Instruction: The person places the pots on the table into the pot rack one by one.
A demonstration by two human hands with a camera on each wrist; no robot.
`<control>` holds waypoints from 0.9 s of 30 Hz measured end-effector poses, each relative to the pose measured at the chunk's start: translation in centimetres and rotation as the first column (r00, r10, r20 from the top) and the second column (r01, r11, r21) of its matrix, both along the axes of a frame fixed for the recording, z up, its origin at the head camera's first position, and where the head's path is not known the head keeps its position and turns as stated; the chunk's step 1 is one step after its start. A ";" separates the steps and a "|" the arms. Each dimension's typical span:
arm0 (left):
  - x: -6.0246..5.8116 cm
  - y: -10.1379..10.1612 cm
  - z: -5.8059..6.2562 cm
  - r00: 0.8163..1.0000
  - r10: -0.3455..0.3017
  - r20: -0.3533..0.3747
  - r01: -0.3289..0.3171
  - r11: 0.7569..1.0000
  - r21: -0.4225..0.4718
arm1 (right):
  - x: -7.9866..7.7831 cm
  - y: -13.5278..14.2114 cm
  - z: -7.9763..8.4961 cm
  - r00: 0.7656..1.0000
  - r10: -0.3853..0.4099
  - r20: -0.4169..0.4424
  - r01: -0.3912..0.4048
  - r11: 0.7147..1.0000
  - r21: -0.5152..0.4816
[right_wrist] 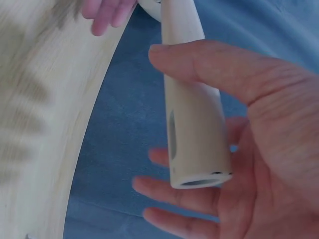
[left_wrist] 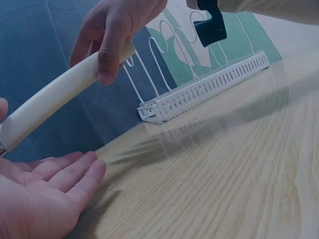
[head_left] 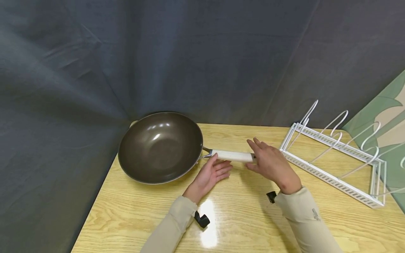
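A large brown wok [head_left: 162,149] with a cream handle [head_left: 232,156] sits at the left in the head view, its handle pointing right. My left hand [head_left: 212,174] is below the handle near the wok, palm up, fingers extended, the thumb by the handle's base. In the left wrist view, a gap shows between those fingers [left_wrist: 70,174] and the handle. My right hand [head_left: 272,164] is at the handle's free end. Its thumb [right_wrist: 199,62] lies across the handle in the right wrist view, while the other fingers spread loosely behind, not curled round it.
A white wire rack [head_left: 332,175] with several curved dividers stands on the right of the wood-grain table [head_left: 126,218]. Dark cloth [head_left: 205,63] hangs behind and to the left. A green patterned panel [head_left: 386,119] is at the far right.
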State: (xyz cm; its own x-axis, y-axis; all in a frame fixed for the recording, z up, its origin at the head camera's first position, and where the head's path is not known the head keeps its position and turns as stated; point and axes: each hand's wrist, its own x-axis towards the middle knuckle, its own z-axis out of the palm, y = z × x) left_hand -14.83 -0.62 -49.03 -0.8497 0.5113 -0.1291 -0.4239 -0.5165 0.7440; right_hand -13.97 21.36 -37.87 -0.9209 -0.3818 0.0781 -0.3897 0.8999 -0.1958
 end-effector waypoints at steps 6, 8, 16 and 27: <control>-0.6 0.8 -0.3 0.993 0.087 0.078 -0.092 0.993 0.067 | -0.7 -0.1 -0.1 0.996 -0.003 0.088 0.001 1.000 0.031; -0.8 1.3 -0.4 0.988 0.124 0.095 -0.133 0.986 0.097 | -0.9 -0.1 -0.2 0.995 -0.007 0.096 0.001 0.998 0.063; -1.6 2.9 -0.3 0.965 0.220 0.140 -0.245 0.951 0.190 | -1.3 -0.3 0.2 0.984 -0.031 0.174 0.013 0.994 0.105; -1.4 4.4 0.4 0.957 0.239 0.167 -0.286 0.881 0.377 | -1.2 -1.1 0.1 0.945 0.017 0.327 -0.029 0.999 0.032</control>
